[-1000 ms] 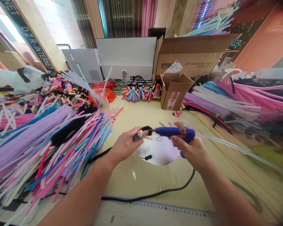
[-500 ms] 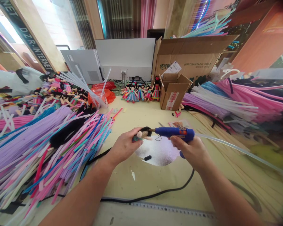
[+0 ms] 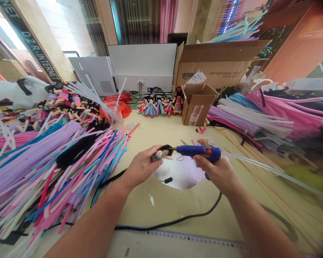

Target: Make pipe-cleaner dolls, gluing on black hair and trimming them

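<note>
Held in my left hand is a small pipe-cleaner doll with black hair and a beige head and limbs; my fingers cover much of its body. My right hand is wrapped round the handle of a blue hot glue gun, whose nozzle touches or nearly touches the doll's black hair. A long clear glue stick sticks out of the gun's rear. Below the doll lies a shiny silver disc with a short black fuzzy piece on it.
Piles of coloured pipe cleaners cover the left side, and more bundles lie at right. Finished dolls stand at the back beside a small cardboard box. A black cord and a measuring tape cross the front.
</note>
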Tool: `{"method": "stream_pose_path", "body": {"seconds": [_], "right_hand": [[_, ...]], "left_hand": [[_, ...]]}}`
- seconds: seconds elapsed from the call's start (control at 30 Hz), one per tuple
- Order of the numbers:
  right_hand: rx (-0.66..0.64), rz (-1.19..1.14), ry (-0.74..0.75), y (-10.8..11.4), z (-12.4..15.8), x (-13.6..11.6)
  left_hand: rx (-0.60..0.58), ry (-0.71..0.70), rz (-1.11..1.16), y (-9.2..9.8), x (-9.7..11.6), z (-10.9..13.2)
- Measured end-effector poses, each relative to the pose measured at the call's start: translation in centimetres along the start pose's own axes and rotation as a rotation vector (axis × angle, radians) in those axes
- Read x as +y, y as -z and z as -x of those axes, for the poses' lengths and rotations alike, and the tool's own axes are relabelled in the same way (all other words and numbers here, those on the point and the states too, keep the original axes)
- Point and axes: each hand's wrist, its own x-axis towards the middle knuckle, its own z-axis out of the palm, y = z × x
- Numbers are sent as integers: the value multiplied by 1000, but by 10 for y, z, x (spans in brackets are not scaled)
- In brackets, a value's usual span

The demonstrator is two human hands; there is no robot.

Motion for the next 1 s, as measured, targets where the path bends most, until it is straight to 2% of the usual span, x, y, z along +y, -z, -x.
{"method": "stream_pose_path", "body": {"seconds": [0.27,0.53,1.0], "right_hand": [[73,76,-27,0,7,-11],[55,78,0,-3,8,-11],[90,116,-39,-3,7,-9]], "left_hand": [[9,9,-76,-1,-3,0],[24,7,-74,-1,-2,0],[33,30,-32,-1,-1,0]]}}
